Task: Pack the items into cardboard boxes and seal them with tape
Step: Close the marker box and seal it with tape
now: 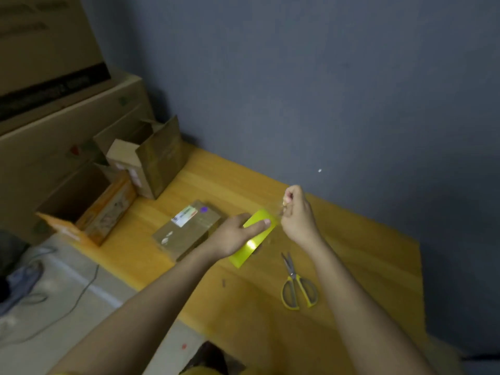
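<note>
Blue-grey wall (324,77) behind a yellow wooden tabletop (365,266); head view, frame a bit blurred.

Left hand (235,236) grips the yellow tape roll (254,238), fingers wrapped over its top, one fingertip lying on the roll's outer face. Roll is tilted, held just above the tabletop, just right of the box. Right hand (297,215) is just beside the roll's far end, fingers curled and pinching something at the fingertips near the roll's edge, likely the clear tape end, too blurred to confirm.

Small closed box (186,230) lies flat on the tabletop, left of the roll and partly behind the left hand; a shipping label (185,216) sits on its top.

Scissors (296,285) lie on the tabletop near the right forearm, blades pointing away, yellow-grey handles toward the camera, apart from both hands.

At the tabletop's left end: an open orange box (89,212) and an open brown box (151,158). Big cartons (54,117) stacked behind them, far left. Cable (81,293) on the floor below left.
</note>
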Action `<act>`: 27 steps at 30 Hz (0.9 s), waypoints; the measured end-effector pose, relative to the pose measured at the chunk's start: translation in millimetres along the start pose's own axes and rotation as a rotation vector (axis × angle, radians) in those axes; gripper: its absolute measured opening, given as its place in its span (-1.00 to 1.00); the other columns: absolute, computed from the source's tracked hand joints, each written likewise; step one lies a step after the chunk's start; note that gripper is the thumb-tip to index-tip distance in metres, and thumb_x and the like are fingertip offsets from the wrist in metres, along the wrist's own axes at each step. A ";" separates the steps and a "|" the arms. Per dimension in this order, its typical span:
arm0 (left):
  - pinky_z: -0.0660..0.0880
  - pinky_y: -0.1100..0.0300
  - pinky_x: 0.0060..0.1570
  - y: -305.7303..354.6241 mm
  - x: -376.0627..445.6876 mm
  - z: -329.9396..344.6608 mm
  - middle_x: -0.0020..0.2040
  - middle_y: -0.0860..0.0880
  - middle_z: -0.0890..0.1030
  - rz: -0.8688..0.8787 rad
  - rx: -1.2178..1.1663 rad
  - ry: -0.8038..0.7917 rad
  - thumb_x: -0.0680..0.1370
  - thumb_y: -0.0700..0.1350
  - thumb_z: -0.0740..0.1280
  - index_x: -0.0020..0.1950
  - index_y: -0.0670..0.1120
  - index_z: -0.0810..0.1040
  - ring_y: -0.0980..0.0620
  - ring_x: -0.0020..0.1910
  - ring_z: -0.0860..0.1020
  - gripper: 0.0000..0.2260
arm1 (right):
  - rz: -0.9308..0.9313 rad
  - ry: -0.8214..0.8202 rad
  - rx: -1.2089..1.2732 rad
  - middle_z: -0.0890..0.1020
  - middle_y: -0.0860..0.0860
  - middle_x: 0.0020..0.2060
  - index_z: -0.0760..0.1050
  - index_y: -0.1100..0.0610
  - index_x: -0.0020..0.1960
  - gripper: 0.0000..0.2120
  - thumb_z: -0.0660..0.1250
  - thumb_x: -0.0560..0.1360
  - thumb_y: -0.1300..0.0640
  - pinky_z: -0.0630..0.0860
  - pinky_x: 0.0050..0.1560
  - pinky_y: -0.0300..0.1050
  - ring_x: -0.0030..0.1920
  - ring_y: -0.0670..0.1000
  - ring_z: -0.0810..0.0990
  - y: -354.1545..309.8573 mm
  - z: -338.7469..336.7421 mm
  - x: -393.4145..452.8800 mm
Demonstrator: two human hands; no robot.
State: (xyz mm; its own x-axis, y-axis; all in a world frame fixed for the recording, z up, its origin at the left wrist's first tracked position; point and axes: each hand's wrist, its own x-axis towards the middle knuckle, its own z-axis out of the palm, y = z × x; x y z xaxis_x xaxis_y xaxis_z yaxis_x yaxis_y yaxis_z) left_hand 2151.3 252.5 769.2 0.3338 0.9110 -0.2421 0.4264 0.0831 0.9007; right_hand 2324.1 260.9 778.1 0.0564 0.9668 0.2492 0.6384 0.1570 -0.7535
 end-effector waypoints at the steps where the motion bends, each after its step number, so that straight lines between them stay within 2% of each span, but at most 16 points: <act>1: 0.52 0.35 -0.16 -15.7 -4.1 -1.8 -0.20 0.04 0.67 -0.063 0.000 0.022 0.50 0.22 0.33 0.07 -0.21 0.56 0.16 -0.22 0.64 -0.52 | -0.045 -0.005 0.003 0.38 0.08 -0.22 0.24 0.12 -0.09 -0.75 0.03 0.41 0.45 0.23 -0.25 -0.11 -0.23 0.10 0.36 -4.5 6.1 -1.5; 2: 0.55 0.33 -0.17 -30.8 -8.8 -3.5 -0.19 -0.01 0.67 -0.123 -0.036 0.032 0.49 0.22 0.33 0.04 -0.17 0.56 0.17 -0.24 0.64 -0.55 | -0.114 -0.046 -0.016 0.37 0.05 -0.21 0.25 0.11 -0.09 -0.73 0.03 0.37 0.45 0.20 -0.24 -0.18 -0.23 0.06 0.34 -10.8 11.5 -2.2; 4: 0.49 0.44 -0.34 -52.6 -17.2 -9.2 -0.25 0.09 0.62 -0.198 -0.107 0.035 0.47 0.25 0.32 -0.07 -0.02 0.54 0.32 -0.36 0.59 -0.66 | -0.220 -0.183 -0.078 0.36 0.03 -0.17 0.25 0.09 -0.09 -0.67 0.04 0.34 0.49 0.21 -0.18 -0.23 -0.17 0.03 0.33 -23.0 23.3 -3.5; 6: 0.53 0.30 -0.10 -63.4 -21.7 -17.8 -0.13 0.10 0.65 -0.234 -0.071 0.002 0.43 0.34 0.26 0.05 -0.02 0.56 0.28 -0.17 0.61 -0.53 | -0.263 -0.267 -0.121 0.36 0.00 -0.14 0.26 0.11 -0.08 -0.67 0.07 0.37 0.52 0.23 -0.11 -0.24 -0.10 -0.02 0.32 -37.1 35.4 -0.9; 7: 0.50 0.14 0.10 -68.3 -20.3 -22.0 0.06 0.05 0.63 -0.240 -0.006 -0.006 0.43 0.37 0.23 0.22 -0.07 0.52 0.15 0.04 0.60 -0.40 | -0.295 -0.289 -0.144 0.35 -0.01 -0.13 0.29 0.13 -0.08 -0.69 0.09 0.38 0.51 0.25 -0.09 -0.24 -0.08 -0.02 0.31 -44.4 41.8 1.4; 9: 0.44 -0.05 0.23 -74.0 -14.8 -34.1 0.24 -0.06 0.52 -0.202 0.170 0.038 0.43 0.36 0.25 0.36 -0.11 0.40 -0.04 0.20 0.49 -0.31 | -0.376 -0.324 -0.213 0.35 -0.03 -0.14 0.34 0.18 -0.07 -0.75 0.20 0.39 0.48 0.29 -0.07 -0.16 -0.06 0.04 0.35 -57.2 53.4 5.2; 10: 0.42 -0.02 0.23 -73.6 -11.9 -42.4 0.23 -0.06 0.48 -0.140 0.252 0.105 0.43 0.32 0.31 0.36 -0.11 0.37 -0.04 0.20 0.46 -0.33 | -0.414 -0.326 -0.258 0.36 -0.03 -0.14 0.36 0.18 -0.07 -0.76 0.27 0.39 0.45 0.29 -0.08 -0.13 -0.05 0.07 0.38 -61.8 59.3 6.5; 12: 0.39 0.12 0.11 -66.1 -6.3 -62.7 0.11 -0.05 0.46 0.148 0.306 0.202 0.45 0.12 0.44 0.27 -0.17 0.44 -0.02 0.12 0.43 -0.47 | -0.473 -0.308 -0.354 0.42 0.00 -0.16 0.37 0.16 -0.08 -0.77 0.31 0.39 0.43 0.31 -0.10 -0.10 -0.04 0.11 0.43 -67.8 73.8 7.2; 15: 0.38 0.12 -0.17 -60.7 6.7 -90.0 -0.24 0.04 0.46 0.434 0.161 0.200 0.48 -0.09 0.41 -0.17 -0.18 0.53 0.06 -0.18 0.46 -0.83 | -0.497 -0.247 -0.412 0.50 0.06 -0.15 0.43 0.16 -0.09 -0.89 0.27 0.46 0.34 0.42 -0.05 0.03 -0.05 0.15 0.47 -71.6 95.2 8.5; 16: 0.38 0.09 -0.21 -61.9 12.1 -96.4 -0.28 0.05 0.44 0.441 0.149 0.181 0.50 -0.13 0.39 -0.24 -0.16 0.49 0.06 -0.22 0.45 -0.83 | -0.462 -0.202 -0.376 0.51 0.06 -0.12 0.47 0.16 -0.07 -0.94 0.27 0.50 0.28 0.44 -0.01 0.06 -0.03 0.15 0.47 -67.6 101.8 8.9; 18: 0.40 0.05 -0.21 -67.0 24.2 -105.6 -0.28 -0.02 0.45 0.419 0.157 0.134 0.53 -0.17 0.38 -0.25 -0.17 0.49 0.02 -0.24 0.47 -0.81 | -0.256 -0.058 -0.168 0.46 0.01 0.07 0.53 0.09 0.15 -0.78 0.30 0.51 0.19 0.41 0.20 -0.01 0.14 0.08 0.45 -54.5 114.9 2.0; 19: 0.42 0.05 -0.20 -71.1 30.9 -110.5 -0.25 -0.06 0.47 0.402 0.140 0.106 0.54 -0.17 0.38 -0.23 -0.16 0.53 0.02 -0.24 0.48 -0.84 | -0.074 0.003 0.006 0.37 -0.03 0.19 0.44 -0.02 0.31 -0.61 0.32 0.49 0.16 0.35 0.29 -0.12 0.25 0.02 0.39 -48.3 121.0 -5.6; 21: 0.45 0.06 -0.18 -79.5 39.6 -120.2 -0.21 -0.08 0.50 0.379 0.091 0.041 0.53 -0.16 0.39 -0.19 -0.12 0.57 0.06 -0.25 0.48 -0.90 | 0.297 -0.003 0.332 0.24 -0.06 0.34 0.16 -0.16 0.42 -0.35 0.31 0.40 0.10 0.28 0.32 -0.25 0.39 -0.07 0.26 -37.9 138.2 -25.1; 24: 0.47 0.12 -0.19 -89.6 46.4 -133.5 -0.16 -0.04 0.54 0.405 0.045 -0.089 0.54 -0.14 0.38 -0.17 -0.02 0.57 0.05 -0.24 0.50 -0.90 | 0.616 -0.197 0.397 0.28 0.01 0.36 0.11 0.00 0.45 -0.23 0.45 0.39 0.17 0.32 0.13 -0.35 0.40 -0.03 0.26 -27.3 185.7 -45.6; 25: 0.47 0.17 -0.20 -91.4 47.7 -138.0 -0.15 -0.03 0.55 0.421 0.033 -0.120 0.54 -0.14 0.38 -0.17 0.03 0.55 0.06 -0.23 0.50 -0.88 | 0.657 -0.195 0.354 0.34 -0.02 0.31 0.17 0.02 0.42 -0.27 0.50 0.40 0.18 0.36 0.01 -0.39 0.32 -0.03 0.34 -27.1 203.6 -49.2; 27: 0.42 0.32 -0.23 -94.7 48.8 -147.6 -0.17 0.03 0.54 0.417 -0.010 -0.142 0.54 -0.16 0.38 -0.20 0.10 0.51 0.16 -0.27 0.48 -0.81 | 0.701 -0.039 0.270 0.48 -0.07 0.10 0.32 -0.02 0.25 -0.45 0.53 0.38 0.13 0.44 -0.14 -0.24 0.09 -0.01 0.49 -32.0 231.2 -53.2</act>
State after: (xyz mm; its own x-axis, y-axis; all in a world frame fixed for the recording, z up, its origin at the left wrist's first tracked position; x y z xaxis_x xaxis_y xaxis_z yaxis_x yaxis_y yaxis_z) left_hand 2003.1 348.7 725.4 0.5879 0.8032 0.0961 0.2232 -0.2752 0.9351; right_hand 2123.3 250.9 648.3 0.3502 0.8639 -0.3619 0.2521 -0.4591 -0.8519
